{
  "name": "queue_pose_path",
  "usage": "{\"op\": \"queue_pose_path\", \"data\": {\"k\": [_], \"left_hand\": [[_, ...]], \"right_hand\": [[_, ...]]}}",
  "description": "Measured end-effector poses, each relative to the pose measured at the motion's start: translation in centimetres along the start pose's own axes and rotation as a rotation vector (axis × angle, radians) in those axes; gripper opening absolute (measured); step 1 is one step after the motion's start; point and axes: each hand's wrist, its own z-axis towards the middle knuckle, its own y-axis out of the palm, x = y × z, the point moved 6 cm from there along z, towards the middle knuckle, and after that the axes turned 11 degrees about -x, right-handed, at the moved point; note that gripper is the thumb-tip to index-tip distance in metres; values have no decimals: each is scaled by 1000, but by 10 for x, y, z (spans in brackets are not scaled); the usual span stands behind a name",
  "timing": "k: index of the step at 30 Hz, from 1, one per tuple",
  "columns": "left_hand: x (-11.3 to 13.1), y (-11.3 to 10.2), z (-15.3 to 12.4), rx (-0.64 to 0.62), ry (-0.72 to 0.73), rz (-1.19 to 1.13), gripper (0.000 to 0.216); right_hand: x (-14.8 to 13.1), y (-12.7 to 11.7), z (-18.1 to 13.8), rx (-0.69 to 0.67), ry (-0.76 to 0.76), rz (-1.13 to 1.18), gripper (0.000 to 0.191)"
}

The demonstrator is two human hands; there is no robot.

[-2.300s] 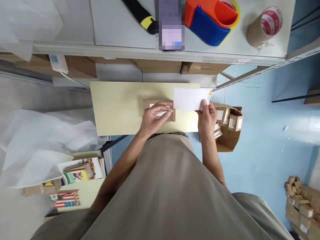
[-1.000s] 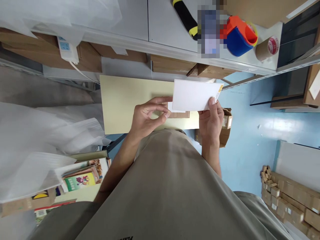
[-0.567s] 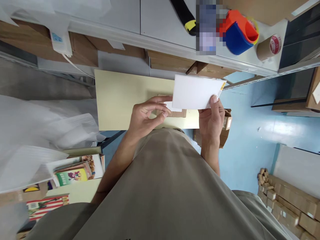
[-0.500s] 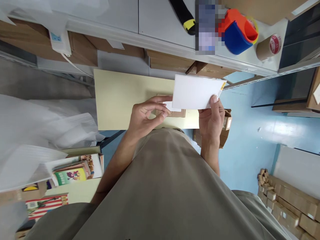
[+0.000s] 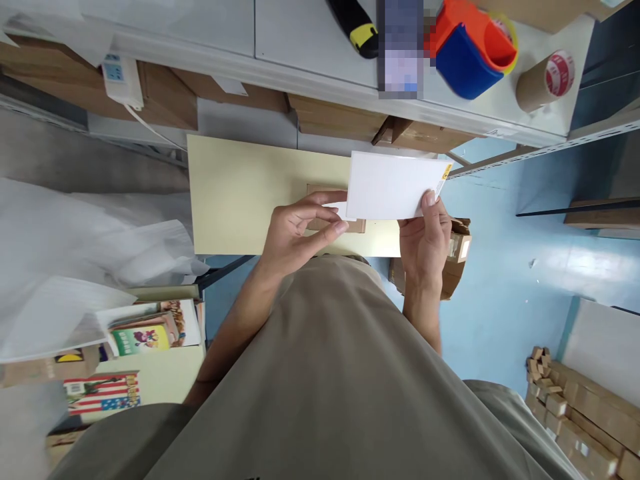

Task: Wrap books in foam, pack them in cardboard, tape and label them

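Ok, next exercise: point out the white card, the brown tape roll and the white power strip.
White card (image 5: 389,185), head view: on the middle of its plain face.
Brown tape roll (image 5: 534,88), head view: on its brown outer side.
White power strip (image 5: 124,83), head view: on its casing.

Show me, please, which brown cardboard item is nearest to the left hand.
The flat package on the yellow board, partly behind the left hand; the other cardboard boxes are off the board, farther away.
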Motion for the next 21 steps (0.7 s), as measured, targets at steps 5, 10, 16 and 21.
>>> {"op": "queue_pose_path", "data": {"k": [5, 10, 16, 21], "left_hand": [[1, 11, 3, -4, -14, -20, 21], [3, 17, 5, 16, -28, -35, 22], [-4, 23, 6, 17, -21, -20, 20], [-5, 26, 5, 9, -4, -11, 19]], "right_hand": [[-1, -11, 2, -7, 11, 40, 32], [-1, -18, 2, 16, 23, 85, 32], [-4, -24, 4, 18, 26, 79, 31], [-5, -27, 4, 5, 38, 82, 31]]}}
